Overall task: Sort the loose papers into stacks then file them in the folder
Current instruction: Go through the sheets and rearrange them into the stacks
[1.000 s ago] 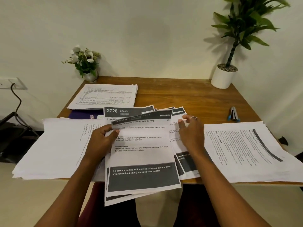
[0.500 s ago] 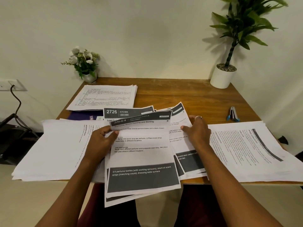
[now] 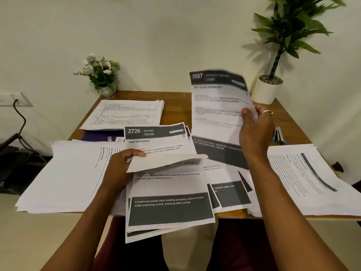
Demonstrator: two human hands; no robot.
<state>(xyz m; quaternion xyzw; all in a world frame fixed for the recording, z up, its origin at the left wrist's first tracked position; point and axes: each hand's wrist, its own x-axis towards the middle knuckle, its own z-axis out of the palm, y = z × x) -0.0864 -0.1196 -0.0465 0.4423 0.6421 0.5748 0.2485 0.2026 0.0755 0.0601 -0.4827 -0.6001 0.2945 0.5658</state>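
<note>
Up above the table (image 3: 175,106), the right hand (image 3: 254,132) holds 1 sheet (image 3: 216,114) raised and nearly upright, thumb on its printed face and fingers curled behind its right edge; a ring (image 3: 267,112) shows on 1 finger. That sheet is blurred, but its dark header reads 3087 and a dark band crosses its lower part. Its bottom edge hangs over the middle pile (image 3: 170,192).

Lower down, the left hand (image 3: 121,169) pinches the top edge of the pile's front page, folding it toward the camera so the white back shows, thumb on top and fingers underneath. Behind the fold lies a page (image 3: 156,137) headed 2726 KITCHEN, Load Dishwasher. The front page's dark box mentions perfume bottles and scent strips, and the pile's near edge juts past the table's front edge.

To the left sits a broad stack (image 3: 64,173) of white pages with text running sideways. To the right, another stack (image 3: 304,177) lies with its text sideways too. At the far left of the table rests a third stack (image 3: 125,114) printed with tables, and a purple folder (image 3: 101,136) peeks out from under it.

A stapler (image 3: 278,134) lies just right of the raised hand. A potted plant (image 3: 273,83) stands at the far right corner, small flowers (image 3: 99,73) at the far left.
</note>
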